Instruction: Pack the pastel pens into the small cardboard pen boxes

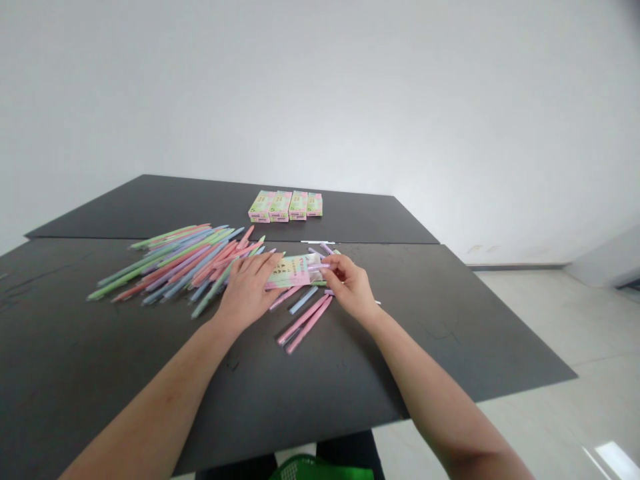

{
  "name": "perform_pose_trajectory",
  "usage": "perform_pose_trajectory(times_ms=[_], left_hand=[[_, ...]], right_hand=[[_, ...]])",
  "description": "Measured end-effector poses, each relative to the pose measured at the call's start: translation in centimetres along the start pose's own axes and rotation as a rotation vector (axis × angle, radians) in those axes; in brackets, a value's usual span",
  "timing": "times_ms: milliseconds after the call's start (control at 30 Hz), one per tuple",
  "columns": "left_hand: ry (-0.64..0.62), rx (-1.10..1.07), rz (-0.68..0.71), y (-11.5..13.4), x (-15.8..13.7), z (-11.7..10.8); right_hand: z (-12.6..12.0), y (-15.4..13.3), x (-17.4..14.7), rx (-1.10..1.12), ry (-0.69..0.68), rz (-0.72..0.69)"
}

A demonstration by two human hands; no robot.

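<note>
My left hand (pixel 251 283) is closed around the left end of a small pink and green printed box (pixel 290 271), which lies low over the dark table. The box's right end is open, with its flap out. My right hand (pixel 349 283) pinches a purple pen (pixel 319 267) at that open end; the pen is partly inside the box, and its far part is hidden. Under and beside the box lie loose pens, among them pink pens (pixel 304 325) and a short blue pen (pixel 303 301).
To the left spreads a big pile of pastel pens (pixel 175 263). At the back stand several similar pink and green boxes (pixel 280 207) in a row. A thin white strip (pixel 317 242) lies near the seam of the dark table (pixel 425 320). A white wall rises behind.
</note>
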State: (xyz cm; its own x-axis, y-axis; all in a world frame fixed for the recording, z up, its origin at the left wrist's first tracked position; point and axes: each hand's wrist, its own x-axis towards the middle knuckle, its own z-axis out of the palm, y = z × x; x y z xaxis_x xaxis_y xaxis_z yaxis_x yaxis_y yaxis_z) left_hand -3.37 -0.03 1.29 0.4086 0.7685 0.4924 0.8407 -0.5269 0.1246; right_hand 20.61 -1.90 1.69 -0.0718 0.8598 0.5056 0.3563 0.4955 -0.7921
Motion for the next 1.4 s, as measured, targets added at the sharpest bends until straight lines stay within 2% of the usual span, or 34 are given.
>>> perform_pose_trajectory(times_ms=[333,667,867,1000,1233,1400], left_hand=[[-0.007,0.000,0.004,0.2,0.1,-0.2],[0.020,-0.005,0.010,0.1,0.0,-0.1],[0.013,0.009,0.031,0.3,0.0,-0.2],[0.008,0.003,0.035,0.5,0.0,-0.3],[0.012,-0.012,0.059,0.7,0.0,-0.6],[0.021,-0.011,0.078,0.8,0.1,-0.6]], right_hand=[[-0.6,-0.1,0.3,-0.305,-0.094,-0.215],[-0.9,-0.3,0.4,-0.316,-0.129,-0.223],[-0.8,-0.5,0.7,-0.228,-0.059,-0.183],[-0.8,-0.1,0.7,-0.251,-0.035,-0.199],[-0.4,0.5,0.7,-0.254,-0.030,-0.219],[0.1,0.8,0.6,-0.200,-0.009,-0.180]])
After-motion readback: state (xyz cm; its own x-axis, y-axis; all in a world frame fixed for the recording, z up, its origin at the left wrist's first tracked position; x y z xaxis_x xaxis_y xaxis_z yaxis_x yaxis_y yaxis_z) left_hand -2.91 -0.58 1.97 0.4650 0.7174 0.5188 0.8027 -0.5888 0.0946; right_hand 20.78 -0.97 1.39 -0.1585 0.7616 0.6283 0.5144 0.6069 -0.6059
